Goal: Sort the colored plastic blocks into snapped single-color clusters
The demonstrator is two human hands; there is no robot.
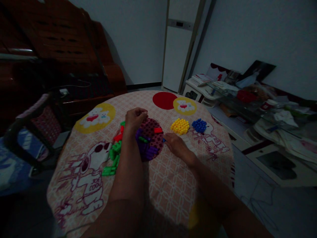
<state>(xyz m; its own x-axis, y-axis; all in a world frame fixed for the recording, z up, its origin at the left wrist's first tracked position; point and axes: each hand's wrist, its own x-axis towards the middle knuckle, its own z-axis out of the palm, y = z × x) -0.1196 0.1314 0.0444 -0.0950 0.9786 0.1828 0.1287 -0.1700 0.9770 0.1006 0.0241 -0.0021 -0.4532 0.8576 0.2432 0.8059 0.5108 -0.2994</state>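
Observation:
A dark round pegboard (151,138) lies in the middle of the round table (160,185), with red, green and purple pieces on it. My left hand (135,118) hovers over the board's far left edge, fingers curled into a pinch; what it holds is too small to see. My right hand (174,142) rests on the cloth at the board's right edge, fingers bent toward a small blue piece. Green and red loose pieces (114,154) lie to the left of my left forearm. A yellow cluster (180,126) and a blue cluster (199,125) sit to the right.
The table has a patterned cloth with cartoon dogs and coloured circles. A dark chair (37,129) stands at the left, wooden furniture behind it. At the right are a low white table (198,91) and a cluttered floor. A white door (178,43) is at the back.

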